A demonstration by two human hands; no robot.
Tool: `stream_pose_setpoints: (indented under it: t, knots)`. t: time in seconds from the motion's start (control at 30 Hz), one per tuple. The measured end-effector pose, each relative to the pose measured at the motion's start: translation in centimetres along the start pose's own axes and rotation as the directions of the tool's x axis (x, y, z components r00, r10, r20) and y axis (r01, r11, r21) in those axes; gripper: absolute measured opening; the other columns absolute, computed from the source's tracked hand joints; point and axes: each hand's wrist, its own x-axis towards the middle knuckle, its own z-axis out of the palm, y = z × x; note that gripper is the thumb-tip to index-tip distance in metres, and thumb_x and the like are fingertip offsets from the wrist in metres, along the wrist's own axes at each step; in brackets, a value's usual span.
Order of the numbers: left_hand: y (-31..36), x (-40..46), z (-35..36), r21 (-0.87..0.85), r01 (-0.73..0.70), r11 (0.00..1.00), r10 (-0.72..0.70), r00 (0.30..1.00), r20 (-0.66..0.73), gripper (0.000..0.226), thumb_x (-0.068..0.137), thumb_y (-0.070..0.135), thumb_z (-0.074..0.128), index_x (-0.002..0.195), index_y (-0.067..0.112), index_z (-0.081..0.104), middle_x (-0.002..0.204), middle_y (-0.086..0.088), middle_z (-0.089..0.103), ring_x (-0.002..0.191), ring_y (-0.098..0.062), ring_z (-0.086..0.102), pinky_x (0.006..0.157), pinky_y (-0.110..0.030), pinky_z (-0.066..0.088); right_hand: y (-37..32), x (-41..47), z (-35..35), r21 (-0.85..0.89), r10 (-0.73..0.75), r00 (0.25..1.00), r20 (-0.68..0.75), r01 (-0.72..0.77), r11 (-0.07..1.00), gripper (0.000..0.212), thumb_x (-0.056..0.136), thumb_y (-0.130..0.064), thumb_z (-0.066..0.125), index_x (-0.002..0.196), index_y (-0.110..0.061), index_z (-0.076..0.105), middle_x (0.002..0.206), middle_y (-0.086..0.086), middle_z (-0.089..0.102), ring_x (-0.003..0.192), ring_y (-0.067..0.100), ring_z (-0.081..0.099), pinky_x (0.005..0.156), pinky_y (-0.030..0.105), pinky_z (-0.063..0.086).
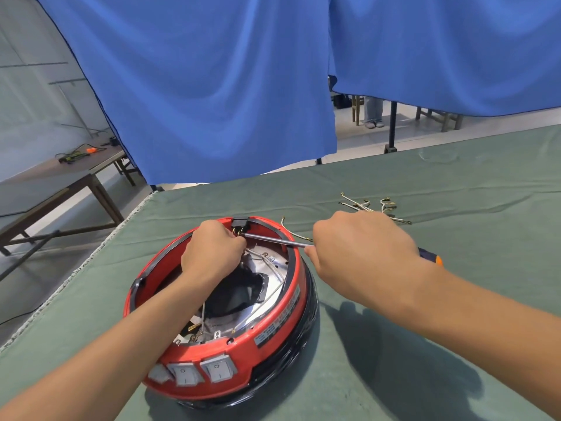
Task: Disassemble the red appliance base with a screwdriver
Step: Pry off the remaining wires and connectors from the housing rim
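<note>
The round red appliance base (273, 326) lies upside down and open on the green cloth, showing a silver plate, black lining and white wires inside. My right hand (361, 253) grips a screwdriver (273, 240); its orange and blue handle end sticks out behind my wrist. The metal shaft crosses the far rim and its tip reaches the black socket block (241, 222) set in that rim. My left hand (212, 253) is inside the base with closed fingers at the terminals just under the block; what it pinches is hidden.
Several loose white wires with brass terminals (373, 206) lie on the green table cloth (455, 299) beyond my right hand. Three grey rocker switches (194, 372) face me. A blue curtain (212, 86) hangs behind the table. A dark side table (60, 177) stands to the left.
</note>
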Motion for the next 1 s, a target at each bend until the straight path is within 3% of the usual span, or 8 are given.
stream_pose_setpoints:
  t: [0.17, 0.37, 0.5, 0.67, 0.73, 0.83, 0.9, 1.0]
  knots:
    - [0.11, -0.21, 0.04, -0.026, 0.021, 0.999, -0.021, 1.000, 0.007, 0.050, 0.080, 0.011, 0.061, 0.032, 0.012, 0.048, 0.037, 0.002, 0.037, 0.049, -0.022, 0.039, 0.058, -0.029, 0.035, -0.77, -0.20, -0.06, 0.011, 0.004, 1.000, 0.021, -0.004, 1.000, 0.043, 0.095, -0.023, 0.049, 0.061, -0.019, 0.023, 0.060, -0.001, 0.032, 0.051, 0.023, 0.029, 0.042, 0.025, 0.018]
    - [0.23, -0.44, -0.14, 0.000, 0.028, 1.000, -0.028, 0.999, 0.026, 0.057, 0.080, 0.011, 0.059, 0.024, 0.015, 0.048, 0.023, 0.005, 0.028, 0.046, -0.019, 0.034, 0.050, -0.028, 0.027, -0.52, -0.55, -0.10, 0.014, 0.018, 0.999, 0.028, -0.019, 1.000, 0.042, 0.095, -0.025, 0.049, 0.061, -0.020, 0.024, 0.059, -0.001, 0.029, 0.053, 0.024, 0.030, 0.042, 0.026, 0.017]
    - [0.03, -0.01, 0.17, -0.031, 0.018, 0.999, -0.018, 1.000, 0.004, 0.044, 0.082, 0.013, 0.061, 0.039, 0.011, 0.054, 0.042, -0.001, 0.044, 0.052, -0.024, 0.044, 0.058, -0.029, 0.036, -0.33, -0.54, -0.04, 0.012, 0.020, 0.999, 0.029, -0.021, 1.000, 0.042, 0.095, -0.025, 0.048, 0.061, -0.020, 0.025, 0.059, -0.001, 0.028, 0.050, 0.021, 0.029, 0.042, 0.027, 0.017]
    - [-0.06, 0.04, 0.22, -0.016, 0.008, 1.000, -0.008, 1.000, -0.003, 0.034, 0.083, 0.013, 0.060, 0.050, 0.007, 0.061, 0.049, -0.005, 0.051, 0.057, -0.026, 0.051, 0.057, -0.030, 0.038, -0.34, -0.11, -0.12, 0.008, -0.004, 1.000, 0.025, 0.004, 1.000, 0.042, 0.097, -0.025, 0.045, 0.060, -0.019, 0.025, 0.059, -0.001, 0.028, 0.050, 0.023, 0.031, 0.042, 0.027, 0.019]
    - [-0.13, 0.02, 0.23, 0.025, -0.035, 0.999, 0.036, 0.999, -0.014, 0.026, 0.083, 0.015, 0.060, 0.061, 0.004, 0.069, 0.066, -0.009, 0.063, 0.076, -0.030, 0.059, 0.066, -0.035, 0.047, -0.38, -0.08, 0.00, 0.011, -0.008, 1.000, 0.027, 0.008, 1.000, 0.042, 0.097, -0.025, 0.045, 0.060, -0.019, 0.026, 0.059, -0.001, 0.029, 0.054, 0.025, 0.036, 0.044, 0.028, 0.022]
    - [-0.33, -0.16, 0.45, 0.125, -0.118, 0.985, 0.130, 0.988, -0.085, 0.022, 0.087, 0.019, 0.060, 0.073, 0.007, 0.072, 0.096, -0.009, 0.065, 0.106, -0.031, 0.047, 0.084, -0.041, 0.044, -0.53, -0.28, 0.16, 0.018, -0.007, 1.000, 0.024, 0.006, 1.000, 0.042, 0.097, -0.026, 0.046, 0.061, -0.019, 0.025, 0.059, 0.000, 0.030, 0.058, 0.027, 0.039, 0.048, 0.029, 0.025]
    - [-0.38, -0.26, 0.54, 0.171, -0.128, 0.977, 0.147, 0.984, -0.103, 0.023, 0.087, 0.019, 0.059, 0.073, 0.006, 0.072, 0.100, -0.007, 0.064, 0.110, -0.030, 0.042, 0.085, -0.041, 0.039, -0.70, -0.44, 0.31, 0.022, -0.006, 1.000, 0.016, 0.005, 1.000, 0.042, 0.097, -0.026, 0.046, 0.061, -0.019, 0.024, 0.062, 0.001, 0.037, 0.061, 0.029, 0.043, 0.045, 0.029, 0.021]
    - [-0.35, -0.02, 0.52, 0.125, -0.105, 0.987, 0.114, 0.991, -0.065, 0.025, 0.086, 0.017, 0.058, 0.069, 0.003, 0.070, 0.090, -0.011, 0.065, 0.103, -0.033, 0.050, 0.081, -0.041, 0.046, -0.91, -0.52, 0.44, 0.028, -0.002, 1.000, 0.011, 0.001, 1.000, 0.042, 0.096, -0.025, 0.046, 0.061, -0.019, 0.024, 0.074, 0.000, 0.046, 0.063, 0.029, 0.043, 0.045, 0.029, 0.022]
